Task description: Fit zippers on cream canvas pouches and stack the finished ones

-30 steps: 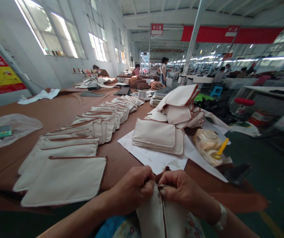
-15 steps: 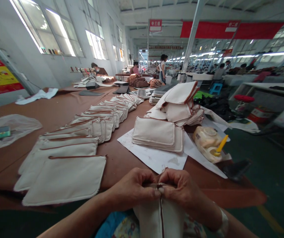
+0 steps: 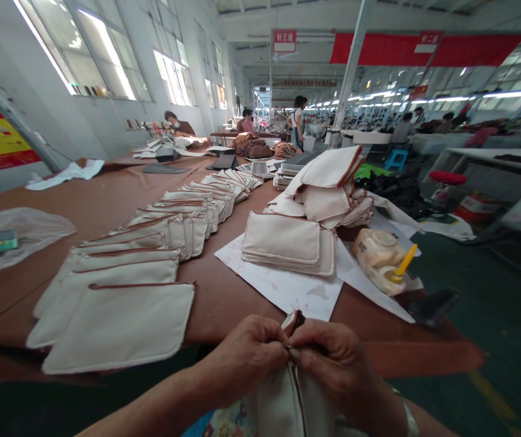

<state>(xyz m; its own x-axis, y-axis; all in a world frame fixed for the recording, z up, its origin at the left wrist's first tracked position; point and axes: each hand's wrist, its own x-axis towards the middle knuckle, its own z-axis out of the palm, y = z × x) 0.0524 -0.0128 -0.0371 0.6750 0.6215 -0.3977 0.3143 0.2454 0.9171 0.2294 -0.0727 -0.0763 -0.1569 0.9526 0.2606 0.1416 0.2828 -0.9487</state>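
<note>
At the near table edge, my left hand (image 3: 245,355) and my right hand (image 3: 333,358) pinch the top of a cream canvas pouch (image 3: 288,406) with brown zipper trim. The fingertips of both hands meet at the zipper end. The pouch hangs down toward my lap, and its lower part is out of view. A finished pouch (image 3: 119,325) lies flat on the brown table (image 3: 224,297) just left of my left hand.
A long overlapping row of pouches (image 3: 173,221) runs away along the table. A stack of pouches (image 3: 288,246) sits on white paper, with a loose pile (image 3: 333,188) behind it. A glue bottle (image 3: 381,258) lies at the right. People work farther back.
My hands have dropped slightly toward me with the pouch, and the fingers have shifted along the zipper end. The camera has tilted a little.
</note>
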